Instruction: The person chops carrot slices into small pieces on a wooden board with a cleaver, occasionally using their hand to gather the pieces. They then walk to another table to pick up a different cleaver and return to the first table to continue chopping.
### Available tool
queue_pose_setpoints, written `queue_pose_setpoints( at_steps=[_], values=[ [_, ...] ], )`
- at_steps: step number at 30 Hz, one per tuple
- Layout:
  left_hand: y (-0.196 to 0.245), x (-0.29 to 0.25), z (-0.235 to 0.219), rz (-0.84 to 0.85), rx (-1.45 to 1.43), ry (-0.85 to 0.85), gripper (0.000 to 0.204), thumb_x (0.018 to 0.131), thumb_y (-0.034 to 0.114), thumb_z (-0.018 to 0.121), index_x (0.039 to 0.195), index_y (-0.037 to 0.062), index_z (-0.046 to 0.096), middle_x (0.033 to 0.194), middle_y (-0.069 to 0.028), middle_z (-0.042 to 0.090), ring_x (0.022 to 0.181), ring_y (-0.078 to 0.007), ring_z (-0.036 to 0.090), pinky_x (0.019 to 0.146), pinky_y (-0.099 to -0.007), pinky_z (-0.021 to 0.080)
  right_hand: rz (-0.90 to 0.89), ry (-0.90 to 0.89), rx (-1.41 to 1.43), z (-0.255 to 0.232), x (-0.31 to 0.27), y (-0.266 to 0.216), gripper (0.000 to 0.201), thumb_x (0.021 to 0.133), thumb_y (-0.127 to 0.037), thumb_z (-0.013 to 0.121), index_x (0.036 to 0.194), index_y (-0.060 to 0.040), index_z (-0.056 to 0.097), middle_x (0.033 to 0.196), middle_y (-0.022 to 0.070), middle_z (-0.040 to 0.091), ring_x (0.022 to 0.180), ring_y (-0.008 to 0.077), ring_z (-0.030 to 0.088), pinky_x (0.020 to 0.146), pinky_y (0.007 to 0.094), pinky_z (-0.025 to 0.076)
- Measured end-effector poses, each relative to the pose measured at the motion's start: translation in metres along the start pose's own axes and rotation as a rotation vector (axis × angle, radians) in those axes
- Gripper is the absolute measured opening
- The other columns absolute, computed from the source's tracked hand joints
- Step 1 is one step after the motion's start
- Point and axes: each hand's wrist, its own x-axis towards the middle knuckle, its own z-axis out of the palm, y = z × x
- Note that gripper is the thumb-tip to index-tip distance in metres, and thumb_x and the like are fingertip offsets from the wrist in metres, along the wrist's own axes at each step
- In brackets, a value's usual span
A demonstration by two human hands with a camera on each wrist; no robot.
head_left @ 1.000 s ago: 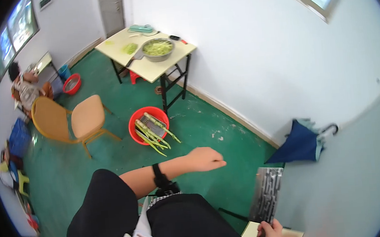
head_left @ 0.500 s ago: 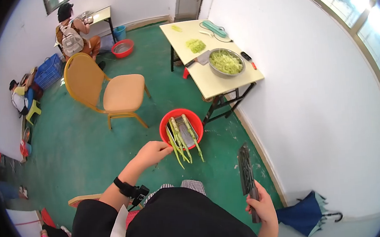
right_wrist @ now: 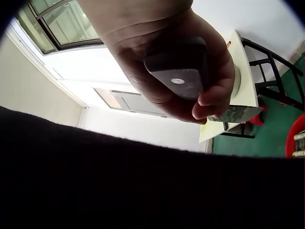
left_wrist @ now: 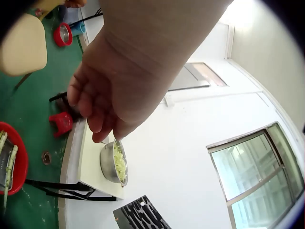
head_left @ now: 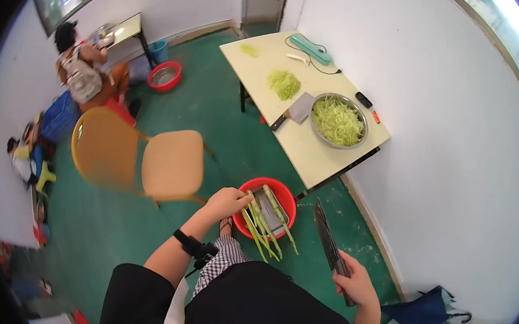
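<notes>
My right hand (head_left: 358,283) grips a cleaver (head_left: 324,233) by its black handle (right_wrist: 183,71). The blade points up and away from me. In the left wrist view the dark, streaked blade (left_wrist: 141,214) shows a hole at its corner. My left hand (head_left: 227,203) hangs with loosely curled fingers and holds nothing; in the head view it overlaps the left rim of a red basin (head_left: 285,192). In that basin, on a metal tray (head_left: 270,218), lie several long green vegetable stalks (head_left: 280,212), their thin ends over the near rim.
Ahead right, a pale table (head_left: 309,161) bears a steel bowl (head_left: 339,146) of shredded vegetable, a shredded pile (head_left: 283,84), another cleaver (head_left: 299,109) and a teal case (head_left: 310,48). A tan chair (head_left: 173,163) stands left. An umbrella (head_left: 424,312) leans by the right wall; a person (head_left: 88,72) sits far left.
The view has swung right and come nearer the table and basin. My left hand has moved forward to the basin; the right hand has brought the cleaver up from low right.
</notes>
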Motion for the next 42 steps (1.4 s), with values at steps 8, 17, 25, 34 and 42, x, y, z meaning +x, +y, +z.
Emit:
queue_pose_setpoints(
  at_steps=[8, 17, 25, 34, 42],
  values=[
    [-0.007, 0.169, -0.037, 0.0, 0.273, -0.26, 0.04, 0.083, 0.043, 0.058, 0.101, 0.0086, 0.07, 0.097, -0.0105, 0.07, 0.094, -0.028, 0.066, 0.081, -0.0406, 0.052, 0.095, 0.296, 0.232, 0.062, 0.016, -0.043, 0.068, 0.079, 0.005, 0.059, 0.142, 0.0023, 0.034, 0.081, 0.0057, 0.058, 0.05, 0.0106, 0.054, 0.043, 0.0244, 0.044],
    [-0.018, 0.243, -0.019, 0.017, 0.251, -0.134, 0.037, 0.08, 0.037, 0.063, 0.088, 0.0011, 0.068, 0.092, -0.017, 0.069, 0.091, -0.0322, 0.065, 0.077, -0.0421, 0.052, 0.172, 0.334, 0.158, 0.076, 0.043, -0.049, 0.057, 0.086, 0.0, 0.059, 0.139, 0.0004, 0.04, 0.075, 0.0037, 0.056, 0.048, 0.0094, 0.053, 0.042, 0.0237, 0.042],
    [-0.008, 0.356, -0.002, -0.026, 0.394, -0.023, 0.053, 0.073, 0.034, 0.071, 0.109, -0.0006, 0.053, 0.104, -0.0232, 0.059, 0.096, -0.0399, 0.062, 0.081, -0.0463, 0.053, 0.29, 0.472, 0.277, 0.105, 0.101, -0.095, 0.053, 0.086, -0.003, 0.061, 0.136, -0.0004, 0.045, 0.074, 0.0019, 0.055, 0.048, 0.0084, 0.052, 0.044, 0.0231, 0.041],
    [-0.035, 0.414, 0.004, 0.028, 0.312, -0.199, 0.052, 0.064, 0.026, 0.076, 0.104, -0.0007, 0.055, 0.1, -0.0213, 0.062, 0.097, -0.0372, 0.063, 0.083, -0.0433, 0.053, 0.344, 0.551, 0.388, 0.129, 0.169, -0.141, 0.053, 0.084, -0.009, 0.063, 0.135, -0.0041, 0.048, 0.078, 0.0023, 0.056, 0.049, 0.0082, 0.052, 0.044, 0.0243, 0.041],
    [-0.051, 0.443, -0.012, -0.155, 0.05, -0.317, 0.041, 0.061, 0.027, 0.071, 0.087, -0.0034, 0.058, 0.088, -0.0234, 0.066, 0.082, -0.0346, 0.067, 0.074, -0.0382, 0.055, 0.367, 0.57, 0.388, 0.137, 0.197, -0.16, 0.054, 0.084, -0.01, 0.063, 0.135, -0.0049, 0.048, 0.079, 0.0038, 0.057, 0.049, 0.0081, 0.052, 0.043, 0.0245, 0.041]
  ],
)
